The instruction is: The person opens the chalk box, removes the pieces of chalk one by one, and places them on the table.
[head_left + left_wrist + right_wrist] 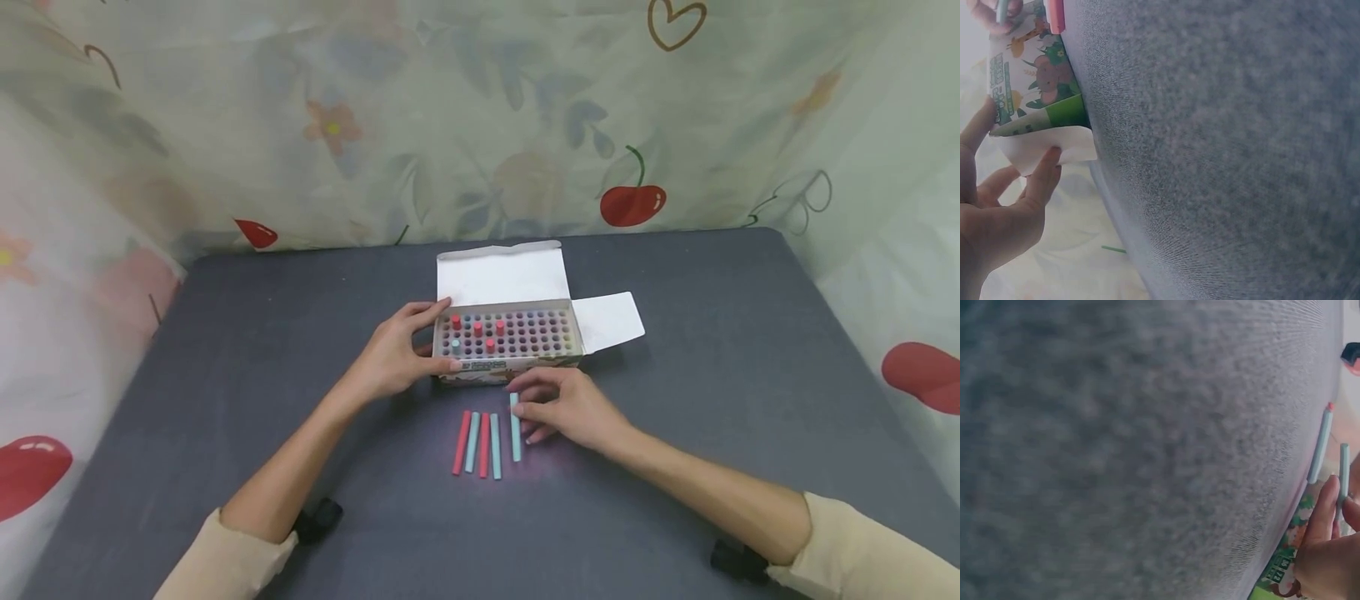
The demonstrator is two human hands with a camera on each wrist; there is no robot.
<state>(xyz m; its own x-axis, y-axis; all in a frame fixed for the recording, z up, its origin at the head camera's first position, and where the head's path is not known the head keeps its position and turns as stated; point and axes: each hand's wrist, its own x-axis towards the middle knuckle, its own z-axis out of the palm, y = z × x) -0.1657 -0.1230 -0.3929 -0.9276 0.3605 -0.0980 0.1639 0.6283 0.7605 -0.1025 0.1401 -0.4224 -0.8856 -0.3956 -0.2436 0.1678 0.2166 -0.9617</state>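
An open cardboard box (pixel 510 367) with a perforated insert stands at the table's middle; several red chalk sticks and one light blue stick poke up from holes on its left side. My left hand (pixel 392 354) grips the box's left end, thumb on the front and fingers at the back; the left wrist view shows that hand (pixel 1007 219) by the printed box side (pixel 1041 69). Between thumb and fingers my right hand (pixel 573 408) pinches a light blue stick (pixel 515 437) just in front of the box. The right wrist view also shows this stick (pixel 1344 469) in the hand (pixel 1329 556).
Two red sticks (pixel 461 446) and two light blue sticks (pixel 496 450) lie side by side on the dark grey table (pixel 637 517), left of the held stick. The white lid (pixel 502 277) stands up behind the box, and a side flap (pixel 609 322) sticks out rightward.
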